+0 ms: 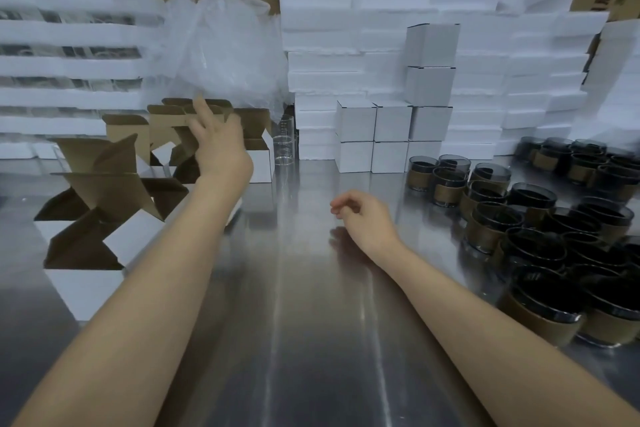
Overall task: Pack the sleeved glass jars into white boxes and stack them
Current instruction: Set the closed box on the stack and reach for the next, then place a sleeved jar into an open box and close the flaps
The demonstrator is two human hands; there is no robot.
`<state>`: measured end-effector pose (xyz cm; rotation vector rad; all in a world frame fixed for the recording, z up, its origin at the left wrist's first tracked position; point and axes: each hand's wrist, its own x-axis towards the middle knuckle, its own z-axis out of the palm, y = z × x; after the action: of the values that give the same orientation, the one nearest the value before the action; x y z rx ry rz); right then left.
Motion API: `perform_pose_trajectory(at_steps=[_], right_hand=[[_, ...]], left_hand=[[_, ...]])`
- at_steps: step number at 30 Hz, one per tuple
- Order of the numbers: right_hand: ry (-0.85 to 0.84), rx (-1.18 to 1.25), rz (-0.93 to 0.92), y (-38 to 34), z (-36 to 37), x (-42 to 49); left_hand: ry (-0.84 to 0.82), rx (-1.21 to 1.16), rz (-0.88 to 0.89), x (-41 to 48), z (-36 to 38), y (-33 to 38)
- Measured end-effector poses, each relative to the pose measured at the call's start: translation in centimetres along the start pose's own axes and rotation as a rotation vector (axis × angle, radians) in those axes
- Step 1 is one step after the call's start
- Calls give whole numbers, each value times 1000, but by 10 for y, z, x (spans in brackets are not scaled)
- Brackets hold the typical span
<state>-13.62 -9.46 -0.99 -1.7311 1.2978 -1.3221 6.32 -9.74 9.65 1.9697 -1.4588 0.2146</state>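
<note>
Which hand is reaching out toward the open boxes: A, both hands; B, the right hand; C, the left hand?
C: the left hand stretches to the open boxes at the left, while the right hand hangs empty over the table.

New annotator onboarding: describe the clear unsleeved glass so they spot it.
Find the closed white boxes stacked at the table's back. Just left of them, under the crumpled plastic wrap, stands a clear glass. Unlike the dark jars at right, it has no brown sleeve.
</note>
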Motion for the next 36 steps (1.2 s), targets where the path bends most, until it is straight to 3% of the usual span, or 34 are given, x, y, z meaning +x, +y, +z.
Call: perform_pose_trajectory(at_steps=[3, 6, 10, 12, 14, 16, 20, 27, 32, 36], right_hand=[[-53, 85, -60, -6, 0, -3], [-175, 10, -149, -7, 0, -6], [-6, 92, -189, -11, -1, -7], [88, 179, -151, -13, -4, -6], [117, 271, -94, -13, -8, -5], [94, 354, -78, -11, -11, -5], [15, 337, -119, -13, -12, -8], [59, 290, -127, -10, -11, -5], [187, 367, -1, -3, -9, 4], [223, 310, 87, 0, -10, 6]], left_hand=[[9, -220, 110, -9, -4, 23], [-78, -443, 206, -32, 3, 54], [-114, -533, 441, -67, 25, 84], [-12, -547, 540, -74, 29, 86], [193, -407, 618, -74, 33, 81], [275, -279, 648, -72, 43, 70], [111, -362, 563, -77, 72, 41], [161, -606, 488, -82, 88, 39], [118, -905, 145, -74, 90, 35], [-109, -1007, -87, -65, 98, 27]])
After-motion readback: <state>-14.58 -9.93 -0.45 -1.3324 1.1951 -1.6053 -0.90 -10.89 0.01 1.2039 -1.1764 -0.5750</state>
